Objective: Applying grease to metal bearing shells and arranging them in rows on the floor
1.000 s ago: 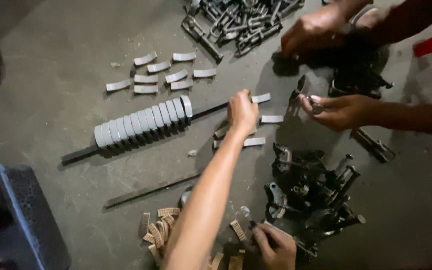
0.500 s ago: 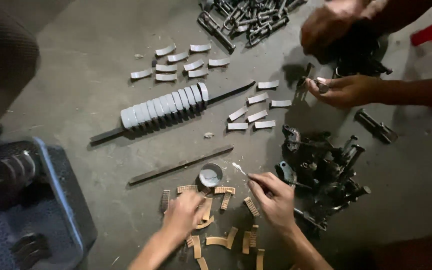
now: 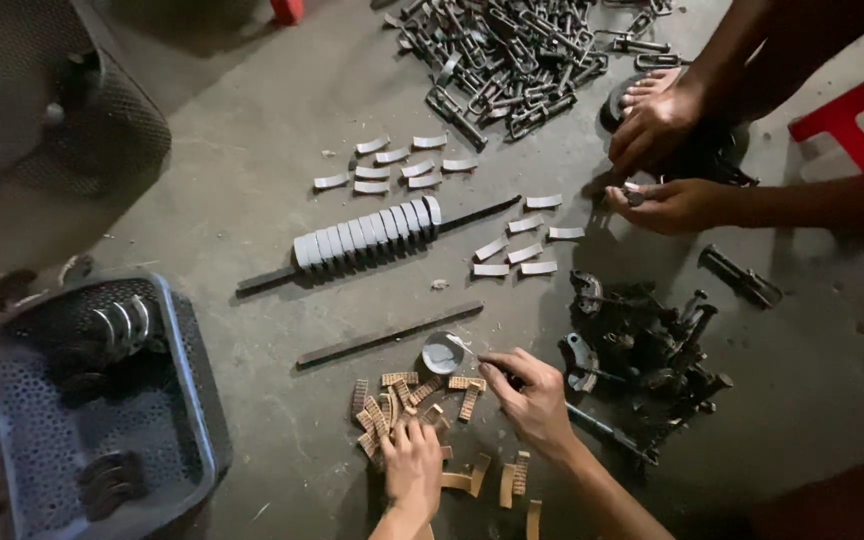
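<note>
Left hand point(image 3: 412, 468) rests spread on curved tan ridged strips point(image 3: 392, 400); right hand point(image 3: 532, 400) pinches a thin tool over the small round tin point(image 3: 443, 353); most strips lie loose, unsorted.

Dim, flat indoor light over grey concrete floor point(image 3: 252, 150), brightest upper middle. Corners fall dark, top left and bottom right nearly black. Soft shadows sit under row of pale grey curved pads on dark rod point(image 3: 367, 235). Small round metal tin point(image 3: 442, 352) shows faint glare. Dark metal parts pile point(image 3: 642, 350) murky, detail lost. Slight overall softness, grain.
</note>
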